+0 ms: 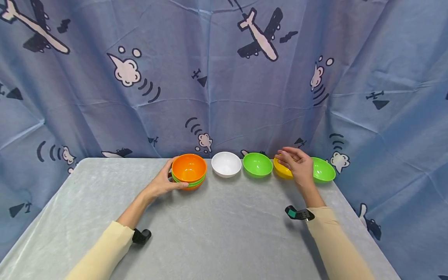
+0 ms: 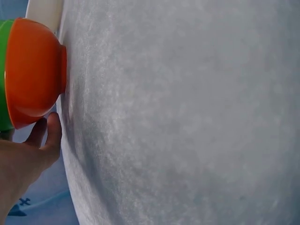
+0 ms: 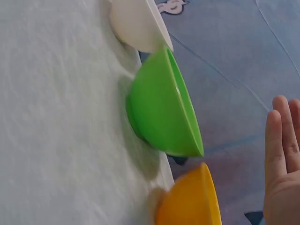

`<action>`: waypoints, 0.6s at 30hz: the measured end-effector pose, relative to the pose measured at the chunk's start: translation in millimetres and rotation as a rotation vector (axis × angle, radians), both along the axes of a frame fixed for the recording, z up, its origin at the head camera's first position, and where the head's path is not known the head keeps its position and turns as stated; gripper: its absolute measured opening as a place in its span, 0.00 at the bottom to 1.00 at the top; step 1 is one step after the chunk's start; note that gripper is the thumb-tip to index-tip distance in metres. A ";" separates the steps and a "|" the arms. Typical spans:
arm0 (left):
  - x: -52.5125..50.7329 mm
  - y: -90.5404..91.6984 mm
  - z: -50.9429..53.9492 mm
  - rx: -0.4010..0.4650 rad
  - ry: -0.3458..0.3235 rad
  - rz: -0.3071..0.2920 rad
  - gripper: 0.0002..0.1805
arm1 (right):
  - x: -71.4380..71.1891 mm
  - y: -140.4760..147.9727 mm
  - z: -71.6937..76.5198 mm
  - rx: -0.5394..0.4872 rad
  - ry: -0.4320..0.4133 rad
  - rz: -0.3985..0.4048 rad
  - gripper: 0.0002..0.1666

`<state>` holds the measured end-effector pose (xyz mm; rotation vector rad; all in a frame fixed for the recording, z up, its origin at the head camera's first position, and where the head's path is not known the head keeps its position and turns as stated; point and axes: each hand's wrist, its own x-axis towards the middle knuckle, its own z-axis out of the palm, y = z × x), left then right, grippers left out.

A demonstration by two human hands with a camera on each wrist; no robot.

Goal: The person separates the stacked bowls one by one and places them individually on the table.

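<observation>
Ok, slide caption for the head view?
Left hand grips an orange-topped bowl stack beside the white bowl; right hand hovers near the yellow bowl.

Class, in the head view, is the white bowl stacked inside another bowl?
No, the white bowl stands singly on the table between the bowl stack and a green bowl.

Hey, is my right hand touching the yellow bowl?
Apart. The right wrist view shows a gap, with curtain visible between your right hand and the yellow bowl.
</observation>
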<state>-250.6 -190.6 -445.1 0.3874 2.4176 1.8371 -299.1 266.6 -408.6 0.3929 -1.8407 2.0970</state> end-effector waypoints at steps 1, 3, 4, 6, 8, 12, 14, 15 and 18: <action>-0.3 0.0 0.0 0.002 0.003 -0.001 0.54 | -0.2 -3.0 -1.2 0.010 0.000 0.018 0.18; -1.0 -0.3 -0.1 -0.002 0.005 0.000 0.53 | -1.2 -9.5 -3.9 0.023 0.008 0.052 0.16; -1.2 -0.5 0.1 -0.006 0.004 0.002 0.53 | -1.3 -13.0 -4.7 0.025 0.014 0.069 0.15; -1.5 -0.9 0.4 -0.012 0.000 0.003 0.54 | -1.6 -20.0 -6.2 0.024 0.024 0.099 0.14; -1.7 -1.3 0.9 -0.016 -0.005 0.004 0.54 | -2.3 -27.1 -7.5 0.022 0.028 0.118 0.14; -1.8 -1.8 1.9 -0.025 -0.013 0.003 0.54 | -3.9 -40.5 -10.3 0.036 0.021 0.133 0.18; -1.9 -2.0 2.0 -0.025 -0.015 0.001 0.54 | -4.7 -47.1 -12.5 0.042 0.014 0.139 0.20; -1.8 -2.1 1.9 -0.025 -0.016 -0.001 0.54 | -5.2 -50.4 -13.9 0.050 0.011 0.143 0.20; -1.7 -2.4 1.4 -0.015 -0.024 -0.009 0.54 | -5.6 -61.2 -17.4 0.074 0.005 0.162 0.18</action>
